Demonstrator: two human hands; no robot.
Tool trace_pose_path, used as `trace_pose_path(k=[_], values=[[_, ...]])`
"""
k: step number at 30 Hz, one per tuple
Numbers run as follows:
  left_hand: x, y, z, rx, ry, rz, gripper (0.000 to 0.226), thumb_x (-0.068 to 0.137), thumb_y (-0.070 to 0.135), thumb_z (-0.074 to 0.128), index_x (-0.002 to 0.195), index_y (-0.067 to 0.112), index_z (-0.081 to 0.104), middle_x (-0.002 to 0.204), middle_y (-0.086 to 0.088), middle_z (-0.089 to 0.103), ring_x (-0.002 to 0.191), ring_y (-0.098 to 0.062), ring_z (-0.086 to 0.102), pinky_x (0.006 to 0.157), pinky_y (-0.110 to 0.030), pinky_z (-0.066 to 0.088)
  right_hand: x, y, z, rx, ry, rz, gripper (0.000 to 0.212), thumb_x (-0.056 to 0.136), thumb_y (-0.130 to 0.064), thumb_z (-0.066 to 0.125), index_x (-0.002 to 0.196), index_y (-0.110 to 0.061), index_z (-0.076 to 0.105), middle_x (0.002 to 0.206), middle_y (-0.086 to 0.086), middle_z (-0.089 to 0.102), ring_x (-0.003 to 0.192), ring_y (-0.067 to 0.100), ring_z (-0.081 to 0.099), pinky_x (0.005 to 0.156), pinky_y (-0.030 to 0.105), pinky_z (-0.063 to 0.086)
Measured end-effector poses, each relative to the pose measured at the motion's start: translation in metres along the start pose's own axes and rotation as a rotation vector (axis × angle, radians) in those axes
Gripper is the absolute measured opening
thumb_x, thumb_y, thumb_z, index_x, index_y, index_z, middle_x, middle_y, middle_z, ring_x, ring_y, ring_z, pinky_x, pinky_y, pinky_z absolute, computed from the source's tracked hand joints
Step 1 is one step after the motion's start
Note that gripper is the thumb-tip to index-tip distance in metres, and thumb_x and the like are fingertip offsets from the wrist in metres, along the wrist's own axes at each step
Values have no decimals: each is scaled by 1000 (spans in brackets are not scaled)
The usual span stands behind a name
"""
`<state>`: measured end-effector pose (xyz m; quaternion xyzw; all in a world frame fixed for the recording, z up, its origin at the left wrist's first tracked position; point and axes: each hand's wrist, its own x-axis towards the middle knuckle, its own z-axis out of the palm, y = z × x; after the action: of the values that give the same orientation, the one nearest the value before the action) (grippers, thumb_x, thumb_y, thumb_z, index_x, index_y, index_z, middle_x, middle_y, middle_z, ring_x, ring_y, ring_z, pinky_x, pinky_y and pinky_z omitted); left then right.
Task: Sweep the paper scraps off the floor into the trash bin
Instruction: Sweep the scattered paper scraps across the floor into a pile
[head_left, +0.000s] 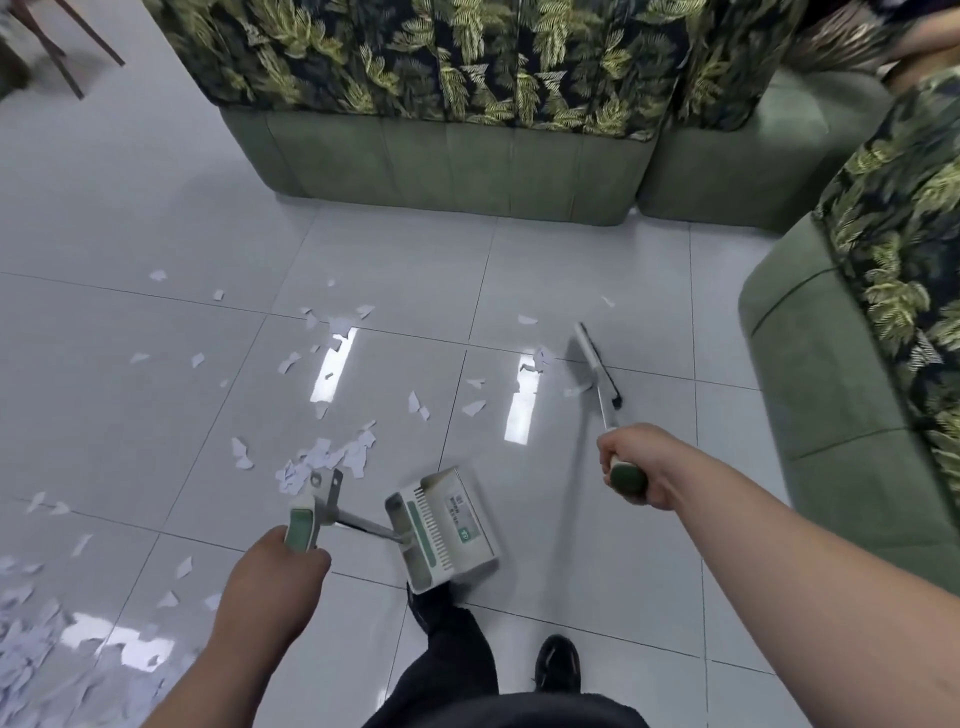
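The green-capped end of a white long-handled broom (593, 359) is gripped in the closed right hand (631, 465), the shaft pointing away to its head on the grey tiled floor (156, 208). A white plastic dustpan (447, 525) is held by its green grip in the left hand (275, 577), whose fingertips are hidden. Torn white paper scraps (322, 462) are heaped just beyond that grip, some cut off at left.

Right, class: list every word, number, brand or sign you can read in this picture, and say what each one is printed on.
White sticker on the dustpan: dark print, too blurred to read.
Green patch at the sticker's near end: pale marks, too small to read.
No other writing shows anywhere in the picture.
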<state>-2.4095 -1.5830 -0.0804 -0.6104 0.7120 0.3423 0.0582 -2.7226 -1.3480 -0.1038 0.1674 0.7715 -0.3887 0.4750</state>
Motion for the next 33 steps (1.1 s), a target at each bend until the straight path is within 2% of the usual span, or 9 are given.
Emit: trace_pose_path(k=[3,7,9,14,17,21,25,33], values=[[35,8,-14,22,-28,25,11,77,10,53,73,9,43,60,-6,44,56,-28,40,57,-34,35,21,-28,31,-56,-4,23,14,78,-1,55,89,-10,57,80,14,60,43,19,58,49,21,43],[79,13,-37,15,-52,50,11,79,8,54,74,7,45,62,-7,47,56,-29,41,57,-35,35,14,-53,102,-142,-99,60,9,78,-2,52,79,-9,57,83,16,60,65,26,58,50,21,42],[98,12,-48,-16,-73,49,11,79,8,54,73,8,44,62,-7,46,56,-28,40,57,-34,35,-3,-62,142,-133,-159,79,9,80,-3,51,78,-9,57,85,15,61,69,27,58,48,20,42],[128,5,-73,-100,-126,22,10,78,6,53,74,9,44,62,-6,46,57,-27,41,58,-35,36,-44,-93,214,-83,-322,135,11,80,-2,55,80,-13,56,81,12,59,54,20,54,43,18,40],[139,-3,-86,-139,-136,-13,8,78,6,53,76,8,46,62,-6,47,56,-27,43,58,-34,36,-55,-116,237,-36,-390,173,12,82,-3,54,74,-12,55,64,6,59,43,14,51,41,18,36],[148,-17,-98,-173,-123,-37,4,78,8,53,80,6,50,62,-6,49,54,-27,44,56,-34,37,-52,-141,255,103,-448,240,9,80,-6,54,86,-12,51,67,5,59,44,13,48,36,17,36],[154,-21,-107,-198,-101,-43,4,78,7,53,78,8,49,61,-6,49,54,-27,45,56,-34,36,-47,-159,253,145,-452,229,29,75,-6,56,103,-11,50,71,5,60,43,13,48,35,18,37],[169,10,-103,-230,-109,5,7,80,7,53,75,11,49,63,-6,52,56,-29,47,57,-33,36,-57,-174,205,88,-260,62,24,80,0,52,103,-6,56,65,9,57,44,15,46,38,18,35]])
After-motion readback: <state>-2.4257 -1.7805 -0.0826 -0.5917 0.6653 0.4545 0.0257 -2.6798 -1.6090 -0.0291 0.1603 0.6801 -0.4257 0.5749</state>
